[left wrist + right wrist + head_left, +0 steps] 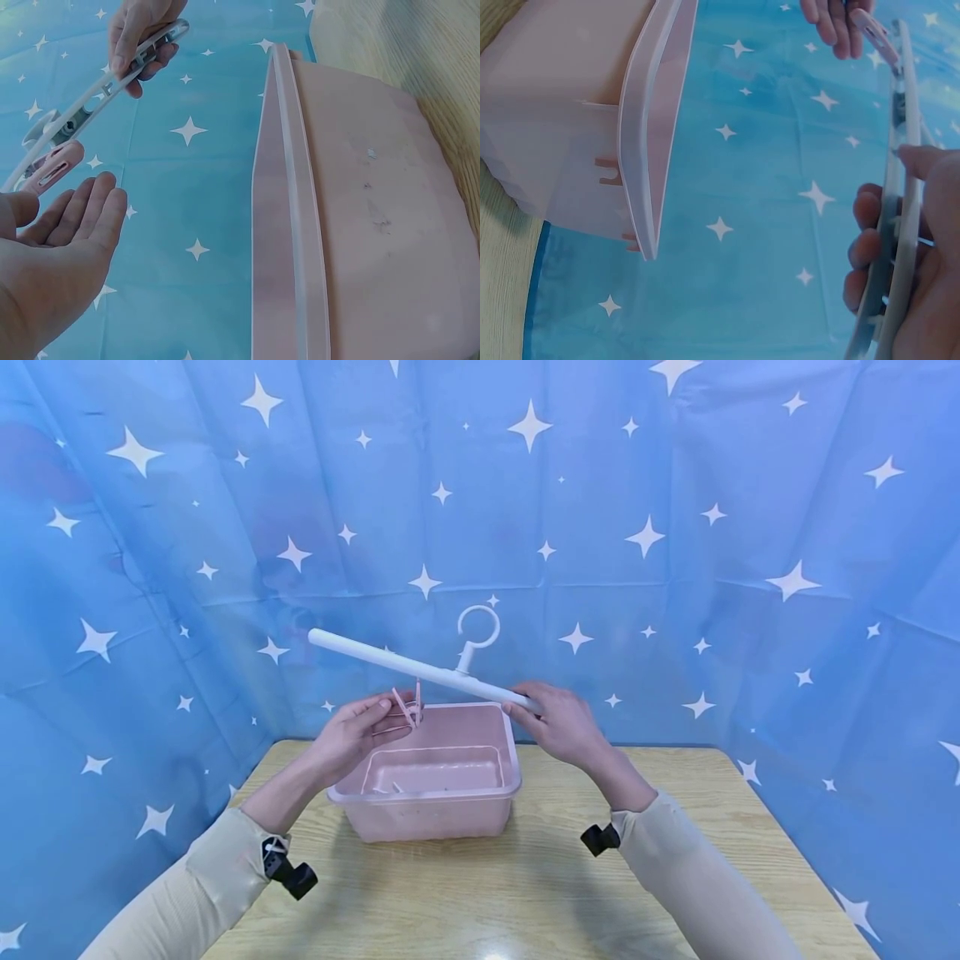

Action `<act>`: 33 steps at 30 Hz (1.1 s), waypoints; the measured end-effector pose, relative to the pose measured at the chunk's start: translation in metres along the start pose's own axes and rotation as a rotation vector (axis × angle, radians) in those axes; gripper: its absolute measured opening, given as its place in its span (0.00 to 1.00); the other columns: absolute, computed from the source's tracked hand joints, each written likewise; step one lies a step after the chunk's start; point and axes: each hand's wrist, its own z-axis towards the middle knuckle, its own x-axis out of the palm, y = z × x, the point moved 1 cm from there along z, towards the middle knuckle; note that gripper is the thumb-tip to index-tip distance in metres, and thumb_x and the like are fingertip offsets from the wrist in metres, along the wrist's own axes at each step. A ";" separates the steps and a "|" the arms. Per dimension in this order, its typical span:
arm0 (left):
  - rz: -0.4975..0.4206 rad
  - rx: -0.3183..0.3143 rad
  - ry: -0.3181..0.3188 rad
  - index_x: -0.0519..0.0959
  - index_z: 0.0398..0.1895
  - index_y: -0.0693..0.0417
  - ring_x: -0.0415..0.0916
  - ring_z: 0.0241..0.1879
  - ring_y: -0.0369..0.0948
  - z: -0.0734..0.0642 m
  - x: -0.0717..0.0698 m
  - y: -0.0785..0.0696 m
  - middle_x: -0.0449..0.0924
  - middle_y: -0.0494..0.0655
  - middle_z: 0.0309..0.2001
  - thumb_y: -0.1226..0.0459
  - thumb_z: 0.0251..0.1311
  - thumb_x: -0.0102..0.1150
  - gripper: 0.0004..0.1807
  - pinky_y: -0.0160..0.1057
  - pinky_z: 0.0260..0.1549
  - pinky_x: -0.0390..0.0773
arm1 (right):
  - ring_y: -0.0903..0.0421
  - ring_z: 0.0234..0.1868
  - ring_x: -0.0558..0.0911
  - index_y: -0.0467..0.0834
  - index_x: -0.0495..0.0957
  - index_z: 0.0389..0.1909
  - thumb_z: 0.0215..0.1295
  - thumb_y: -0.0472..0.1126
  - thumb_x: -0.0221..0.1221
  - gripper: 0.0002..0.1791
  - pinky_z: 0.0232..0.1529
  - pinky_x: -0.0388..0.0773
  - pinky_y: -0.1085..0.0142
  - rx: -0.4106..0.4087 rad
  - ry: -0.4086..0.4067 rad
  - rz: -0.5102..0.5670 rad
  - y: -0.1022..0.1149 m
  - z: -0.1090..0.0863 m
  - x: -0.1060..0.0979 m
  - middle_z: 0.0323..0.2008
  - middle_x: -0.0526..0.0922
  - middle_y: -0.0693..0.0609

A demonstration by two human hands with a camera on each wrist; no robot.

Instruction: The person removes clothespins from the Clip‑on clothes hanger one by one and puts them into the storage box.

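Note:
My right hand (558, 722) grips one end of a white hanger (375, 654), its bar tilted up toward the left and its hook pointing up. At the thumb of my left hand (358, 731) is a pink clothespin (403, 708), pinched just under the middle of the bar, its two prongs spread in a V. In the left wrist view the clothespin (56, 169) overlaps the bar, and the other left fingers (90, 210) stretch out below it. The right wrist view shows the right fingers (862, 247) curled round the bar.
A pink plastic basin (435, 818) stands on the wooden table (600, 877) below both hands. A few small pale pieces (397, 787) lie inside it. A blue curtain (600, 527) with white stars hangs behind and at both sides.

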 end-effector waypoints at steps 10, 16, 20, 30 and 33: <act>-0.065 0.044 0.069 0.54 0.73 0.75 0.79 0.60 0.39 0.001 0.003 -0.002 0.81 0.44 0.59 0.60 0.80 0.39 0.30 0.40 0.60 0.77 | 0.55 0.35 0.78 0.51 0.79 0.55 0.75 0.57 0.52 0.19 0.34 0.72 0.60 -0.008 0.000 -0.005 0.002 0.000 0.001 0.43 0.84 0.55; -0.077 0.048 0.074 0.54 0.73 0.75 0.79 0.61 0.40 0.000 0.005 -0.004 0.81 0.43 0.59 0.59 0.79 0.40 0.31 0.42 0.61 0.76 | 0.55 0.35 0.78 0.51 0.80 0.55 0.75 0.57 0.52 0.19 0.35 0.73 0.59 -0.011 -0.001 -0.002 0.002 0.000 0.001 0.43 0.84 0.55; -0.101 0.043 0.078 0.57 0.72 0.74 0.80 0.61 0.42 0.000 0.006 -0.005 0.82 0.45 0.59 0.59 0.79 0.41 0.29 0.43 0.61 0.76 | 0.55 0.35 0.78 0.51 0.80 0.55 0.75 0.58 0.52 0.19 0.36 0.73 0.59 -0.011 0.003 -0.002 0.003 0.001 0.002 0.43 0.84 0.55; -0.143 0.041 0.078 0.55 0.72 0.75 0.83 0.55 0.41 0.001 0.004 -0.004 0.84 0.45 0.55 0.59 0.79 0.40 0.30 0.40 0.57 0.80 | 0.54 0.36 0.79 0.51 0.80 0.56 0.75 0.58 0.52 0.20 0.37 0.74 0.57 -0.006 0.005 -0.007 0.003 0.001 0.002 0.44 0.84 0.55; -0.142 0.032 0.075 0.55 0.72 0.74 0.83 0.53 0.40 0.000 0.005 -0.005 0.84 0.44 0.54 0.58 0.80 0.39 0.30 0.39 0.55 0.81 | 0.54 0.36 0.79 0.51 0.80 0.56 0.75 0.58 0.52 0.20 0.37 0.74 0.57 -0.006 0.007 -0.008 0.003 0.001 0.002 0.44 0.85 0.55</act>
